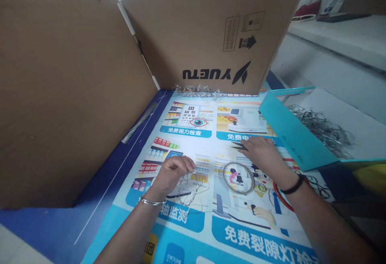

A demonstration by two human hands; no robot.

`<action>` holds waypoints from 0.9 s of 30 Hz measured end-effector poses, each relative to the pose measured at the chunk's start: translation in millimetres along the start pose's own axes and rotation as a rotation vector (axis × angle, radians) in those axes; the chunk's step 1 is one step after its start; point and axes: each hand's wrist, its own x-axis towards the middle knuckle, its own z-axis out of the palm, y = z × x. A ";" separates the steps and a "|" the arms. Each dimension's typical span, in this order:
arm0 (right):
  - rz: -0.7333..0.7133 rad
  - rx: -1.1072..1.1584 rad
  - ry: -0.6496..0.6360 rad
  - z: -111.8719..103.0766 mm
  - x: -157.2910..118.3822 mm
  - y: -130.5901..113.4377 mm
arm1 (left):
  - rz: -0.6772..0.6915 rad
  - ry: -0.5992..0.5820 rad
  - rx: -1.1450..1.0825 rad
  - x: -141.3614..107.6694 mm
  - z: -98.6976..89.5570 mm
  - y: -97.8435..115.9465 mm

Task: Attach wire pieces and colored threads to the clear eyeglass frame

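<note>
My left hand [176, 171], with a silver bangle at the wrist, is closed with thumb and fingers pinched on a tangle of thin wire [193, 193] that hangs over the printed poster sheet. To the right, my right hand [261, 153], with a black band on the wrist, grips dark pointed tweezers [239, 146], tips facing left. Between the hands lies a round coil of wire [238, 193] on the poster.
Cardboard panels [205, 35] stand at the left and back, with wire scraps [196, 88] along the back one's foot. A turquoise box [297, 135] at right holds many wire pieces [319, 129]. Red and black cords [313, 185] lie by my right forearm.
</note>
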 end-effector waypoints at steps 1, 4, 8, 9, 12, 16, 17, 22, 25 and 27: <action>0.000 -0.004 -0.004 -0.3 -0.1 -0.1 | -0.006 -0.002 -0.009 -0.2 -0.2 0.0; 0.004 -0.009 -0.014 -1.8 0.0 -0.5 | -0.028 -0.013 -0.055 -0.2 -0.2 1.1; 0.011 -0.001 -0.036 -4.9 0.5 -0.8 | -0.035 -0.026 -0.097 0.6 1.0 3.3; 0.010 0.001 -0.038 -5.7 0.6 -0.9 | -0.034 -0.028 -0.099 0.8 1.2 3.7; 0.010 -0.001 -0.034 -7.0 0.6 -1.4 | -0.025 -0.035 -0.095 1.3 1.8 4.0; 0.018 -0.001 -0.038 -6.5 0.6 -1.9 | -0.016 -0.054 -0.076 1.9 1.7 3.5; 0.021 0.003 -0.041 -6.6 0.8 -2.2 | -0.015 -0.057 -0.067 2.0 1.6 3.4; 0.111 0.147 -0.041 -22.2 3.5 -12.2 | -0.026 -0.046 0.038 2.4 0.6 1.6; 0.180 0.573 -0.079 -47.8 3.9 -30.1 | -0.002 -0.028 0.107 1.6 1.6 -0.3; 0.200 0.904 -0.147 -65.9 2.0 -46.1 | 0.018 -0.019 0.142 0.8 3.8 -1.1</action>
